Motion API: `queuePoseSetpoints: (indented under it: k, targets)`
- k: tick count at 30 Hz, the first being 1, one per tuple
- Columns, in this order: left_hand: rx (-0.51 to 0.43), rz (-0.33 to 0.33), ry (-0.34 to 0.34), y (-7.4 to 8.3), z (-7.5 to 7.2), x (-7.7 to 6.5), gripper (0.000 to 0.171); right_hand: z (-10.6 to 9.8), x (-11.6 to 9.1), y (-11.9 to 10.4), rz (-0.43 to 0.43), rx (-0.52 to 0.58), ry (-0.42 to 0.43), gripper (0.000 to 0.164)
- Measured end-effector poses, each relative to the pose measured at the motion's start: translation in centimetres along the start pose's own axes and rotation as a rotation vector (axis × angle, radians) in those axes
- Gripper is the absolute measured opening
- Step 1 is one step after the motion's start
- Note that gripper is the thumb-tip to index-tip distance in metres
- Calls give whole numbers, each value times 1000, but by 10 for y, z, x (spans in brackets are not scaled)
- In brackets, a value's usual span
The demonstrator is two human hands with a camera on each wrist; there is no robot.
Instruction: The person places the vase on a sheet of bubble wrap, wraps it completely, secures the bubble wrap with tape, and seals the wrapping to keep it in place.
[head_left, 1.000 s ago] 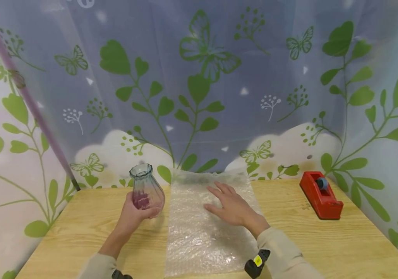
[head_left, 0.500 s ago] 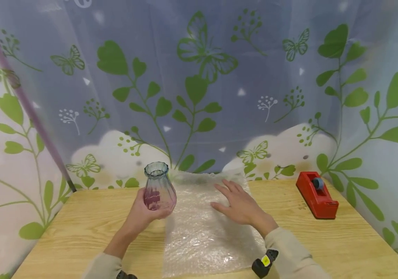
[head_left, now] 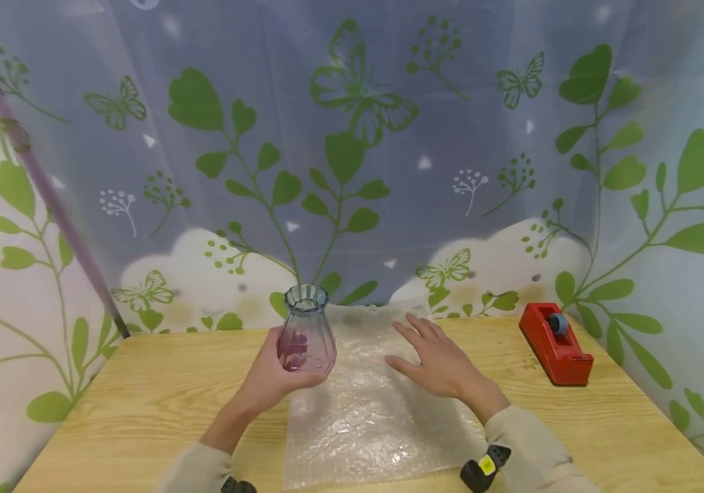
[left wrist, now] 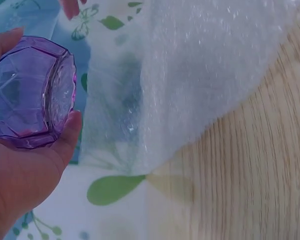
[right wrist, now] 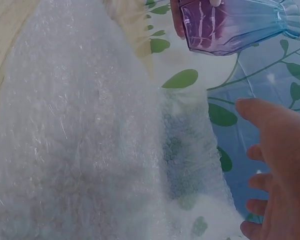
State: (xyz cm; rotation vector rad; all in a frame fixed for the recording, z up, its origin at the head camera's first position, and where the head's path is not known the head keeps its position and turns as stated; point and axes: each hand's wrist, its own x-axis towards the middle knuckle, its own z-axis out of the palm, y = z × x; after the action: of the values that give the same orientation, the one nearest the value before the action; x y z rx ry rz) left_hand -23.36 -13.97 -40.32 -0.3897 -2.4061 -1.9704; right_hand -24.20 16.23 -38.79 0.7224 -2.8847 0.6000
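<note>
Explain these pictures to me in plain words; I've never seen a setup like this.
There is no machine here, just a person's two bare hands. The widest picture comes from a camera worn on the head, looking forward and down. The other two come from cameras on the wrists, each watching its own hand's work.

On the wooden table lie a sheet of clear bubble wrap and, toward the right, a red tape dispenser. A patterned curtain stands behind.

The left hand holds a faceted vase, bluish at the mouth and purple lower down, raised off the table. The right hand holds nothing; its fingers are spread.
</note>
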Motion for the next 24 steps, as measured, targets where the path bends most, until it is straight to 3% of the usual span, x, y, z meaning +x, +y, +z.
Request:
queuePoseSetpoints:
  k: [8, 15, 24]
  targets:
    - [129, 22, 2, 8, 11, -1, 92, -6, -6, -1, -10, -9, 29, 70]
    - [279, 78, 56, 17, 22, -4, 103, -8, -10, -1, 6, -19, 35, 73]
    - [370, 133, 91, 23, 36, -5, 104, -12, -17, 1, 28, -32, 58, 85]
